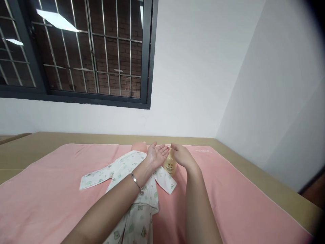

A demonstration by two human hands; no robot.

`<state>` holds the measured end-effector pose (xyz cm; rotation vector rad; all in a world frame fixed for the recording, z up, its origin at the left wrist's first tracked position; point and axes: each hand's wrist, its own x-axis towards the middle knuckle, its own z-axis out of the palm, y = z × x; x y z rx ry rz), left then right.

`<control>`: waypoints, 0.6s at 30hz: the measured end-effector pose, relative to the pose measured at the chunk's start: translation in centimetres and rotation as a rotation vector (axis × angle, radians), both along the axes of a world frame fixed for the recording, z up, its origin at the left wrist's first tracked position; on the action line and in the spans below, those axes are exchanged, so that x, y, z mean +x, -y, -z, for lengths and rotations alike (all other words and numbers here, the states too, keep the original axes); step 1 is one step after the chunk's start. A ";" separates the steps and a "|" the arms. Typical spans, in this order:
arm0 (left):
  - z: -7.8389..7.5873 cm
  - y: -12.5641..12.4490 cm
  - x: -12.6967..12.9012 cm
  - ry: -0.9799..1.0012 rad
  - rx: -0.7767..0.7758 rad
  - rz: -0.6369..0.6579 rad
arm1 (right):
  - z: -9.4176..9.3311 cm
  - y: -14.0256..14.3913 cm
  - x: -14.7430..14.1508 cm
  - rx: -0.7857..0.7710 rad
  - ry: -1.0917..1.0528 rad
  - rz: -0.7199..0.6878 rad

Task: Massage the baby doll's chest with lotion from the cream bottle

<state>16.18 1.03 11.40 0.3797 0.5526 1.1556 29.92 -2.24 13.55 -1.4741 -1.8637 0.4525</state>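
Observation:
My left hand (pixel 157 155) is held palm up with its fingers stretched out, close beside the top of a yellowish pump bottle (pixel 170 165). A small wet-looking shine shows on its palm. Curled over the bottle's top is my right hand (pixel 183 156), its fingers hiding the pump head. The bottle stands upright and has dark print on its front. Under my left forearm lies a baby doll (pixel 138 146) on its back, dressed in a white printed top (pixel 127 162) with the sleeves spread out. Matching white trousers (pixel 138 223) extend toward me.
A pink mat (pixel 63 203) with a pale edge covers most of the wooden tabletop (pixel 45 142). Behind it rises a white wall (pixel 190 67) with a dark-framed, barred window (pixel 99 51). Another wall closes off the right side.

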 end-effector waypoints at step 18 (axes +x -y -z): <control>-4.9 11.4 -8.4 0.169 0.272 0.321 | -2.3 5.9 -10.4 0.361 0.179 -0.153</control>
